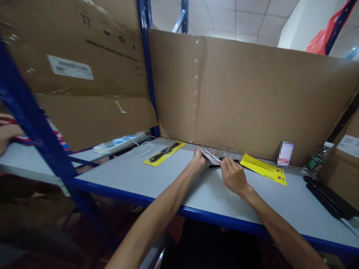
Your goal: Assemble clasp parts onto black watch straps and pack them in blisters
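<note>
Between my two hands is a flat white card-like piece [210,156] with dark print, tilted above the grey tabletop [129,179]. My left hand [199,156] grips its left end, with the fingers mostly behind it. At its lower right end, my right hand [233,175] pinches it with curled fingers. A black object [215,166] lies just under and behind the card, partly hidden, so its kind is unclear. Clear plastic [228,153] shows behind my hands. Right of them lie yellow printed backing cards [263,170], overlapping.
A black item on a yellow card [165,153] lies at left. Along the right stand a phone [285,154], a plastic bottle [319,158] and a black stapler-like tool [331,198]. Cardboard [252,97] walls the back; a blue post [42,116] and power strip [120,143] are left.
</note>
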A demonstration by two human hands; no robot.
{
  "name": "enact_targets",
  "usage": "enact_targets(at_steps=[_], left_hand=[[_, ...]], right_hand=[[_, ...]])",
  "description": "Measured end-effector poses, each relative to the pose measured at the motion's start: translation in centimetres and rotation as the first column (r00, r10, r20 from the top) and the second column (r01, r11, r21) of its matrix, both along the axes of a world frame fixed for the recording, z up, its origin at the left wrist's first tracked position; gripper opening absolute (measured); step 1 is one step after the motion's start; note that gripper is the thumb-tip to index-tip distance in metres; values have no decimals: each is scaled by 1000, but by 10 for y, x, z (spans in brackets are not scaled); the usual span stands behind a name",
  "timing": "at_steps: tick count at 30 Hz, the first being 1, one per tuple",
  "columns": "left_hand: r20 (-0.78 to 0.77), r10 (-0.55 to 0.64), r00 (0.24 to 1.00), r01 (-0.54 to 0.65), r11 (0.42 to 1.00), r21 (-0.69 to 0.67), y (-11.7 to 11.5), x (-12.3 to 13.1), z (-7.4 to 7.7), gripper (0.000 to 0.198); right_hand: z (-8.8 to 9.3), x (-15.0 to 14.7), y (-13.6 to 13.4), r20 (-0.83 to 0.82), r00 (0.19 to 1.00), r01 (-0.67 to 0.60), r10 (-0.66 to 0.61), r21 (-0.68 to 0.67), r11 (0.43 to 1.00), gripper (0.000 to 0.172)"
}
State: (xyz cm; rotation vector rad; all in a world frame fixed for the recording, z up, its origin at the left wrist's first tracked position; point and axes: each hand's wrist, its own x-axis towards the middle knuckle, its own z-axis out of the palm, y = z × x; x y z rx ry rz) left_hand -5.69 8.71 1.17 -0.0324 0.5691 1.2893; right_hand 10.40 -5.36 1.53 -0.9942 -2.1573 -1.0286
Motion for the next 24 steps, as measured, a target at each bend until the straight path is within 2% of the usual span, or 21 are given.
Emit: enact_targets(at_steps=[4,8,13,19,24], left_hand=[[-49,87,995,-86,996,27,-1,-18,10,54],[-41,129,991,-126,991,54,-7,-22,16,52],[-55,115,992,-112,993,43,-14,-18,19,53],[-46,130,990,-129,991,29,-12,-25,21,53],[-28,163,986,-162,986,30,-3,-39,17,50]], right_hand=[[5,6,-6,-77,991,-107,111,59,993,25],[11,8,-8,-152,980,-133,125,-41,990,19],[14,12,-2,-107,989,-118,106,-114,986,26],[19,18,-9,5,973,-231,231,-3,973,28],[29,22,-30,-68,910,-400,408,106,910,27]])
